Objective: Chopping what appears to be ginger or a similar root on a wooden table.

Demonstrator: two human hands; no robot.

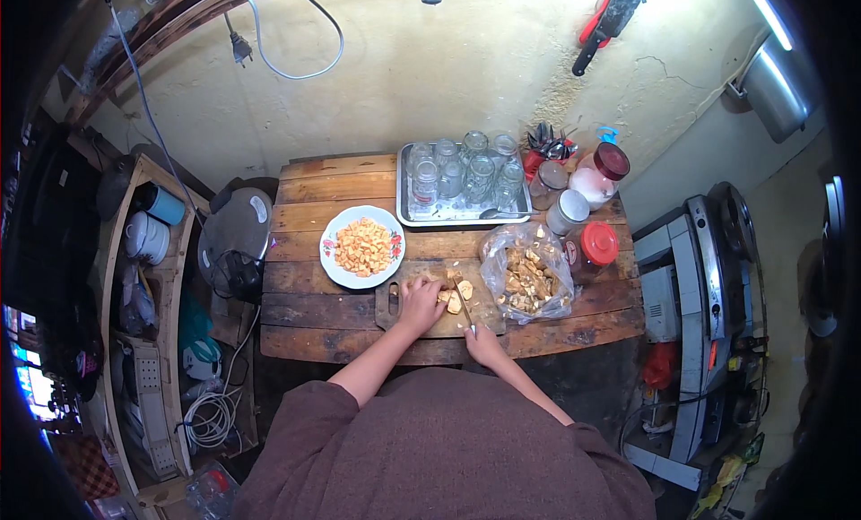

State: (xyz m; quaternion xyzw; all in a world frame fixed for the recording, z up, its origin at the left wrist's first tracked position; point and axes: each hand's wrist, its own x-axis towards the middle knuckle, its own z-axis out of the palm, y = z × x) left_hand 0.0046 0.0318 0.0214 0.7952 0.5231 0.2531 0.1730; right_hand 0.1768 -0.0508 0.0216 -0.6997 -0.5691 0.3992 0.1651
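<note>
Right hand [485, 343] grips knife [464, 305] (plate [334, 251], bag [494, 260] flank, perhaps touching).

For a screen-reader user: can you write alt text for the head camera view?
Seen from above, a person cuts pale food pieces on a wooden cutting board, left hand steadying them, right hand holding a knife. On the wooden table sit a plate of orange chunks and a tray of glass jars.

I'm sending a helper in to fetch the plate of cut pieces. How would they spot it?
On the wooden table, look left of the metal tray of glasses and just above the cutting board. The plate is round and white with a flowered rim, heaped with small orange chunks; it is the only plate there.
</note>
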